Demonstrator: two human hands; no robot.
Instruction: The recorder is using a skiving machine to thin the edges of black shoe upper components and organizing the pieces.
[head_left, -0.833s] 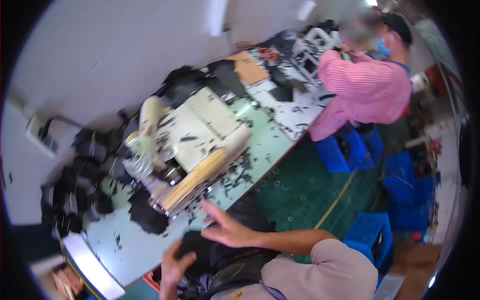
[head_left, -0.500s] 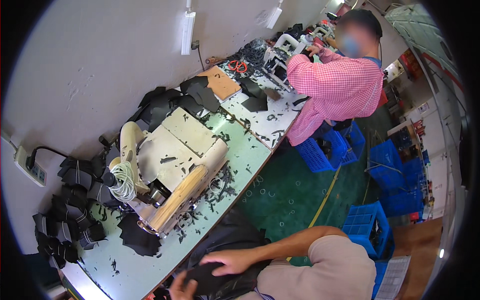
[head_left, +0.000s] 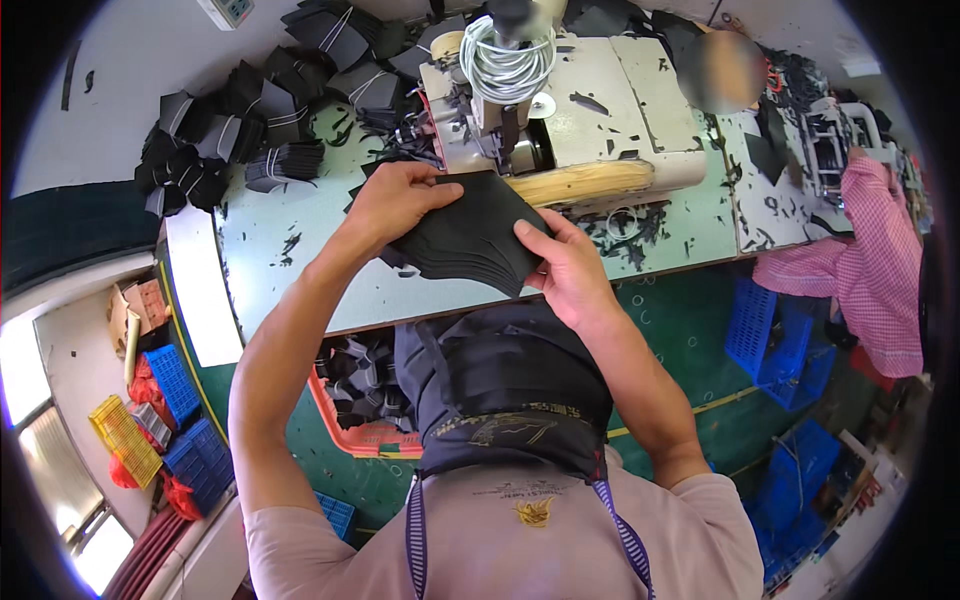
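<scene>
Between my hands is a fanned stack of thin black sheet pieces [head_left: 465,235], held over the front part of the table beside the machine. My left hand [head_left: 400,203] grips the stack's upper left side, thumb on top. At the right edge, my right hand [head_left: 568,265] pinches the stack, its thumb on top and the other fingers beneath. Just beyond the pieces stands a cream-coloured bench machine [head_left: 585,125] with a worn wooden-looking front bar [head_left: 590,182]. A coil of pale cord [head_left: 508,65] hangs on the machine.
Tied bundles of black pieces [head_left: 284,165] lie at the table's left and back. Dark scraps litter the pale tabletop [head_left: 300,290]. Under the table is a red crate [head_left: 375,440] of black bundles. At right, a person in a checked pink top [head_left: 880,260] sits near blue baskets [head_left: 765,330].
My view has swung toward the table and machine. The black pieces, near my lap before, are now up over the table's front, with both hands on them.
</scene>
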